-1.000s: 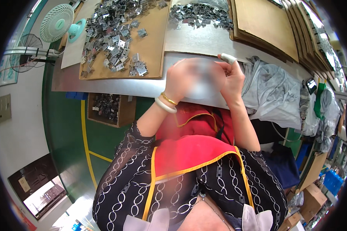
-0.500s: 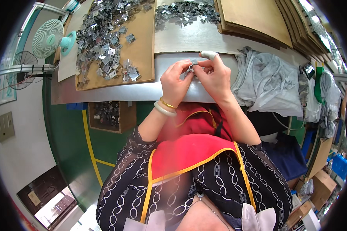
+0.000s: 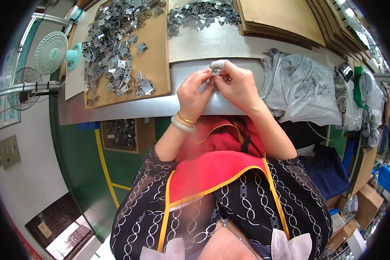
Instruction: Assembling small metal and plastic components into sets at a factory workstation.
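My left hand (image 3: pixel 193 92) and my right hand (image 3: pixel 237 86) meet just over the front of the metal table. Pinched between the fingertips of both is a small bent metal bracket (image 3: pixel 215 73), mostly hidden by the fingers. A white wrapping (image 3: pixel 218 64) covers one fingertip of my right hand. To the left of my hands lies a brown board (image 3: pixel 158 69) strewn with many similar metal brackets (image 3: pixel 119 65). More metal pieces (image 3: pixel 203 15) are heaped on the tabletop beyond.
Brown boards (image 3: pixel 281 19) are stacked at the far right. Grey-white cloth (image 3: pixel 301 86) lies right of my hands. A pale green fan (image 3: pixel 52 53) stands at the left. Under the table is a cardboard box (image 3: pixel 145 132) of metal parts.
My right hand's fingers have curled in, bringing the wrapped fingertip down and left onto the bracket. My left hand stays about where it was. The view has shifted slightly.
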A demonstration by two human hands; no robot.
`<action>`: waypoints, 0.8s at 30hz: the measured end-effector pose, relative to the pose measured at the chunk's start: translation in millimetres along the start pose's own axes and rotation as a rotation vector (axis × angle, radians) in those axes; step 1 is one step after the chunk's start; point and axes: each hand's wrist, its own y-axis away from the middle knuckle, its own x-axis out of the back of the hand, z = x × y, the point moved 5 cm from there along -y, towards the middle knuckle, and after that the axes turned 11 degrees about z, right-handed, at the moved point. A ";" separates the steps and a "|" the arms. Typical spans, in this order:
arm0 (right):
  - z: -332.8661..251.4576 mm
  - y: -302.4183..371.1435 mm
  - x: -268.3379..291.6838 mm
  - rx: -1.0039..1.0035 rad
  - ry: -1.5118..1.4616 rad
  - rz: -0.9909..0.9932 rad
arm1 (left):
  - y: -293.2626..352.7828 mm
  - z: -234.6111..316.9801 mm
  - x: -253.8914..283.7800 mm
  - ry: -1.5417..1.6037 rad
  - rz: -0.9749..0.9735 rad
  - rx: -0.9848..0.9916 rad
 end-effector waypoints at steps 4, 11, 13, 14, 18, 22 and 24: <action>-0.9 3.9 3.6 -0.141 -0.071 -0.036 | 3.6 2.7 6.9 -0.020 -0.017 -0.048; 41.8 21.9 -8.9 -0.482 -0.333 -0.346 | 8.4 22.0 8.4 0.024 -0.062 -0.202; 43.7 30.4 -7.6 -0.495 -0.432 -0.349 | 11.7 26.2 9.3 0.028 -0.067 -0.249; 44.4 34.0 -6.6 -0.485 -0.421 -0.355 | 14.5 27.9 9.9 0.040 -0.084 -0.250; 49.9 51.1 -7.7 -0.467 -0.426 -0.331 | 22.7 33.7 13.6 0.074 -0.113 -0.244; 53.4 63.8 -10.0 -0.417 -0.436 -0.296 | 28.5 34.2 18.2 0.074 -0.152 -0.270; 51.4 70.3 -8.7 -0.445 -0.411 -0.342 | 32.6 37.7 21.3 0.055 -0.179 -0.289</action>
